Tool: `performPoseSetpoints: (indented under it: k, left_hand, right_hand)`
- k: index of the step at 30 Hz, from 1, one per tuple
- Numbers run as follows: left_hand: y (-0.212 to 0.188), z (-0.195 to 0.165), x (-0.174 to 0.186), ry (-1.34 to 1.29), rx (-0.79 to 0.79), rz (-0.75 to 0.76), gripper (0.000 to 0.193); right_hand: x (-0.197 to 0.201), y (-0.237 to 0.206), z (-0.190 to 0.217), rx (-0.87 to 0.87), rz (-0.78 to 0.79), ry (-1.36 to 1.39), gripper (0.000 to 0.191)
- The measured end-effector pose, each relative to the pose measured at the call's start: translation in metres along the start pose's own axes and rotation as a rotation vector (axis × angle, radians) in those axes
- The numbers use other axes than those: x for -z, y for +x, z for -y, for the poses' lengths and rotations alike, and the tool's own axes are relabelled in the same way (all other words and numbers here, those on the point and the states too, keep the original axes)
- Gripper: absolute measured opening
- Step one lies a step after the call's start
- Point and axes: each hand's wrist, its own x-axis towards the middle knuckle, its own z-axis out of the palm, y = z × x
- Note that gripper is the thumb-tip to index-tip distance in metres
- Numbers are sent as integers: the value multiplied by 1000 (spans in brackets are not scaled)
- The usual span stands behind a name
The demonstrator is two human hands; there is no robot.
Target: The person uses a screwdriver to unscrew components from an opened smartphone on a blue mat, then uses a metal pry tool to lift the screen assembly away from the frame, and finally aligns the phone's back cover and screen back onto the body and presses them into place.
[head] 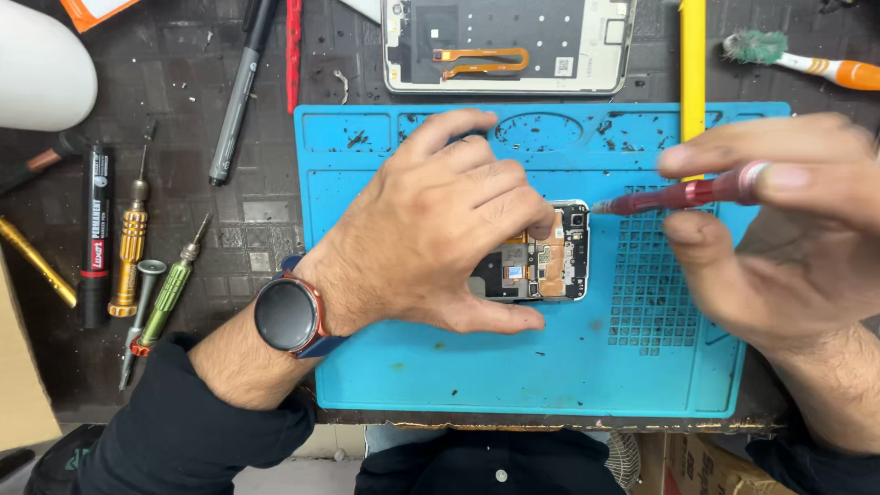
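- The opened smartphone with its back cover off and circuit boards bare [550, 261] lies flat on the blue silicone repair mat [458, 367], near the mat's middle; its long axis runs left to right, the camera end pointing right.
- The left hand [431, 229] lies over the phone's left part, fingers curled down along its far edge and thumb pressed at its near edge, pinning it.
- The right hand [788, 220] pinches a slim red-handled precision screwdriver [683, 195] between thumb and fingertips, the other fingers spread loosely.
- The screwdriver lies almost level, its tip pointing left and touching the phone's upper right corner by the camera.
- A yellow ruler-like strip [693, 64] stands beyond it.
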Motion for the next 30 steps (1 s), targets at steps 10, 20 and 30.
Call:
performPoseSetpoints:
  k: [10, 20, 30]
  left_hand:
    - [1, 0, -1, 24, 9, 22, 55]
    - [1, 0, -1, 15, 11, 24, 56]
    - [0, 1, -1, 22, -10, 25, 56]
  right_hand:
    - [2, 16, 10, 73, 69, -38, 54]
    - [5, 19, 8, 99, 78, -62, 51]
    - [7, 14, 6, 75, 87, -70, 49]
